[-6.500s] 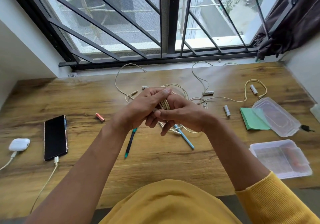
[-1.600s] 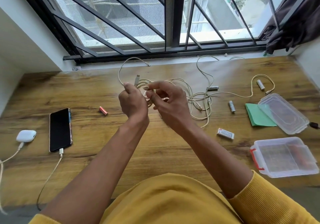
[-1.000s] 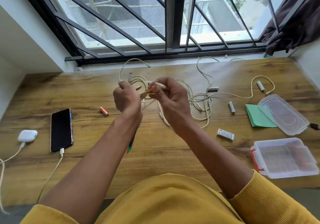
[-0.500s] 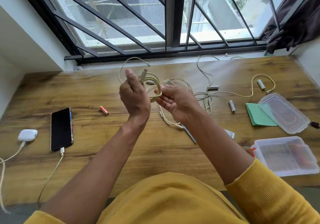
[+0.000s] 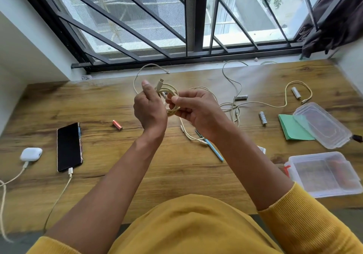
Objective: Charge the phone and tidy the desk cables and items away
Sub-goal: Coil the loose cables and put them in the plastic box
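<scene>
**Two hands coiling a cream cable above a cluttered wooden desk**

Where the wooden desk (image 5: 176,175) meets its left edge, a white earbuds case (image 5: 31,154) lies plugged into a pale cable. Just to its right a black phone (image 5: 68,146) lies face up, with a charging cable (image 5: 59,196) plugged into its near end and trailing off the front of the desk. Further right lies a small orange battery (image 5: 117,125).

Raised over the middle of the desk, the left hand (image 5: 150,110) grips a coiled cream cable (image 5: 170,100), thumb pointing up beside a connector that sticks out of the top of the coil. The right hand (image 5: 198,110) pinches the same coil from the other side, fingers curled round its loops. Beneath the right wrist lie a loose cable end and a blue pen (image 5: 214,150).

To the right, more cream cables (image 5: 255,102) straggle across the desk among three grey batteries. Near the right edge, a clear plastic lid (image 5: 322,125) rests partly on a green notepad (image 5: 292,129), and an open clear plastic box (image 5: 324,174) with a red clip sits nearer the front.
</scene>
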{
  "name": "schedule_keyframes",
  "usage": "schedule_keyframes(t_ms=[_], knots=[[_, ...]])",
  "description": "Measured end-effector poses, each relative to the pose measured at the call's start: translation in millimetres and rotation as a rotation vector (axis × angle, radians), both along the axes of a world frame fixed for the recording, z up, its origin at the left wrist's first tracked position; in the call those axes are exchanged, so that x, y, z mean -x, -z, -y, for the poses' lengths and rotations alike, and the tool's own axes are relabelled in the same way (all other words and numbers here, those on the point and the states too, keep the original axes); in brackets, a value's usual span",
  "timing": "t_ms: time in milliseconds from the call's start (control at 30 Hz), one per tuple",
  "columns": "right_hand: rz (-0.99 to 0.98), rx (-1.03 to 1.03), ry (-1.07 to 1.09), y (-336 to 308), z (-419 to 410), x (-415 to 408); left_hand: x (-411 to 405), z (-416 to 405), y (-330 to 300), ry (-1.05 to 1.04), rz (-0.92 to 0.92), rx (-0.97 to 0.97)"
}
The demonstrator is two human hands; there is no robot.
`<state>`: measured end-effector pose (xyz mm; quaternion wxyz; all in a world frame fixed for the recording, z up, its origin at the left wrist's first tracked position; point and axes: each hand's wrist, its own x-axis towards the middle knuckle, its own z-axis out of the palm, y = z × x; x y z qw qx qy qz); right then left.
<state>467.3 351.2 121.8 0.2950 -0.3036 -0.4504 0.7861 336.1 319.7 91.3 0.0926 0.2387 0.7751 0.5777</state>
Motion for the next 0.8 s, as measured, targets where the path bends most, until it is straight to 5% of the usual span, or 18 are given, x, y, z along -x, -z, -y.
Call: schedule_keyframes(t_ms=[500, 800], knots=[[-0.197, 0.067, -0.06, 9, 5, 4, -2, 2, -18, 0.077, 0.862, 0.101], [0.026, -0.085, 0.244, 7, 11, 12, -3, 5, -10, 0.021, 0.201, 0.079]])
